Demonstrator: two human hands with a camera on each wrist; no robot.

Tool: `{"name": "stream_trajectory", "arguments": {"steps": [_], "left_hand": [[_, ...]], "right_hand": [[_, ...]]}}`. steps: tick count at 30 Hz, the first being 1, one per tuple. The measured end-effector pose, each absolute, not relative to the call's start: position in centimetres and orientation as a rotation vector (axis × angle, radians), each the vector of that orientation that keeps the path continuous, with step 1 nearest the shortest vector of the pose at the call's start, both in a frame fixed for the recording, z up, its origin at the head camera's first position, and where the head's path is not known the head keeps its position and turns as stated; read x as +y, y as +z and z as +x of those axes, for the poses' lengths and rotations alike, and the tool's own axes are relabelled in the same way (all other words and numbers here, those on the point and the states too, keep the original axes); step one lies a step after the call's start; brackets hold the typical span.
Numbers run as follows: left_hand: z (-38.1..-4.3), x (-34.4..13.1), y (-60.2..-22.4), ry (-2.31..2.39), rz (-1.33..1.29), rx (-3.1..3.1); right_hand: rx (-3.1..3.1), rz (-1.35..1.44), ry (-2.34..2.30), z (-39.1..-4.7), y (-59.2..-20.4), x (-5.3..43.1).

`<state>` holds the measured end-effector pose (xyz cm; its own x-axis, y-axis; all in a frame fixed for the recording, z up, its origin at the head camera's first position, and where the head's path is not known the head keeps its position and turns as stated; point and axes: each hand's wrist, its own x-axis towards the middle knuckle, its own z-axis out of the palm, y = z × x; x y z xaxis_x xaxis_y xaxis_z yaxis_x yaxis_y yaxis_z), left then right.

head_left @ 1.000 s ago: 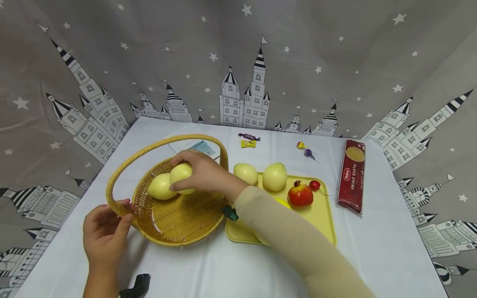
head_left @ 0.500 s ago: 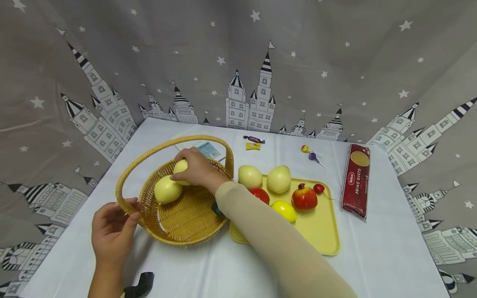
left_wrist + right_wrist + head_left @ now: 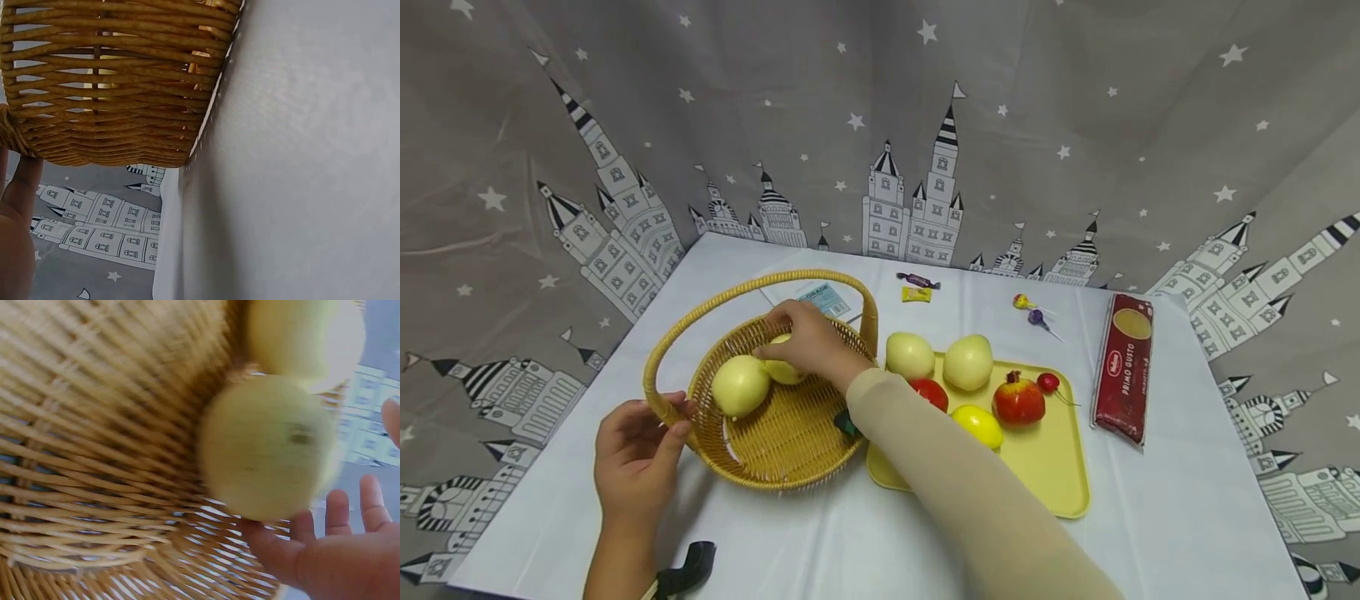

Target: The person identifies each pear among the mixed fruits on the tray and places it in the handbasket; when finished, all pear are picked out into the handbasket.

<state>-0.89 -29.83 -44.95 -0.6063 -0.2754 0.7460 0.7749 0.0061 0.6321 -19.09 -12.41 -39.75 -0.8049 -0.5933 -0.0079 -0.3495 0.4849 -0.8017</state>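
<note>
A yellow wicker basket (image 3: 790,458) with a tall arched handle stands on the white-covered table, left of centre. My left hand (image 3: 636,462) grips it where the handle meets the left rim, thumb in front. Inside lie two pale yellow-green round fruits side by side, the left fruit (image 3: 741,386) in plain sight. My right hand (image 3: 811,340) is over the other fruit (image 3: 784,363), partly covering it. In the right wrist view its fingers are spread, with fingertips at the edge of the nearer fruit (image 3: 265,450) and the thumb held away from it.
Right of the basket, a yellow tray (image 3: 1045,483) bears two pale fruits (image 3: 967,362), a lemon (image 3: 977,427), a pomegranate (image 3: 1018,400), a cherry (image 3: 1048,382) and a red fruit (image 3: 931,392). Behind are wrapped candies (image 3: 916,294), lollipops (image 3: 1037,317) and a spaghetti pack (image 3: 1122,371).
My right hand has lowered the second fruit into the basket beside the first and its fingers have loosened. My left hand keeps its grip on the basket. The head view has shifted slightly.
</note>
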Motion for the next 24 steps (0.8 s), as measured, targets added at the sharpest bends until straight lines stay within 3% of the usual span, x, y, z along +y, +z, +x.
{"name": "stream_trajectory", "arguments": {"steps": [6,13,18,24], "left_hand": [[-1.3,-29.4,-45.0,-1.727,-0.512,-1.489],[-1.0,-29.3,-44.7,-1.731,-0.464,-1.475],[-1.1,-29.1,-44.8,-1.761,-0.478,-1.434],[-1.4,-28.9,-45.2,-1.8,-0.495,-1.401]], "right_hand": [[2.313,-0.834,-1.415,-17.9,-37.2,-8.3],[2.017,-0.875,-1.7,-14.9,-35.9,1.5],[2.02,-0.736,-1.808,-12.6,-38.4,8.8],[2.265,-0.995,-1.598,-8.8,-42.9,13.1]]}}
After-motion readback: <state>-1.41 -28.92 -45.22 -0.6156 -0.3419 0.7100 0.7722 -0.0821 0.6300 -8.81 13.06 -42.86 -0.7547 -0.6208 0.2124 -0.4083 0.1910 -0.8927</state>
